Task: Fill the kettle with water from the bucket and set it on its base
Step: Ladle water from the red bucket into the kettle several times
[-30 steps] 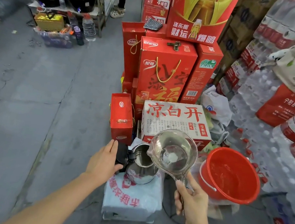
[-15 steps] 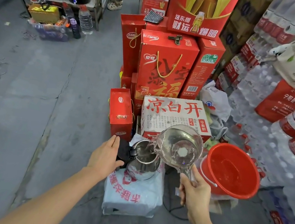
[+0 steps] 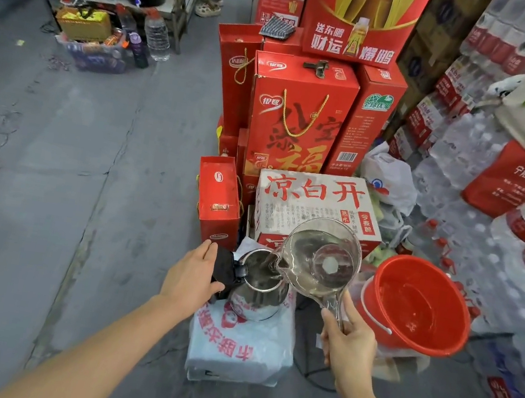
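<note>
A steel kettle (image 3: 257,297) with its black lid flipped open stands on a plastic-wrapped pack (image 3: 239,348) on the floor. My left hand (image 3: 194,274) rests against the black lid and handle on the kettle's left side. My right hand (image 3: 345,346) grips the handle of a clear plastic water scoop (image 3: 319,264), tilted left with its spout over the kettle's mouth; water runs from it into the kettle. The red bucket (image 3: 417,304) stands to the right and holds some water. The kettle's base is not visible.
Red gift boxes (image 3: 299,118) and a white carton (image 3: 315,204) are stacked right behind the kettle. Shrink-wrapped bottle packs (image 3: 491,237) fill the right side. A black cable (image 3: 312,370) runs on the floor beside the pack. Grey concrete floor (image 3: 65,183) lies to the left.
My right hand has brought the scoop left and tipped it further, so water now pours into the kettle. My left hand stays on the lid.
</note>
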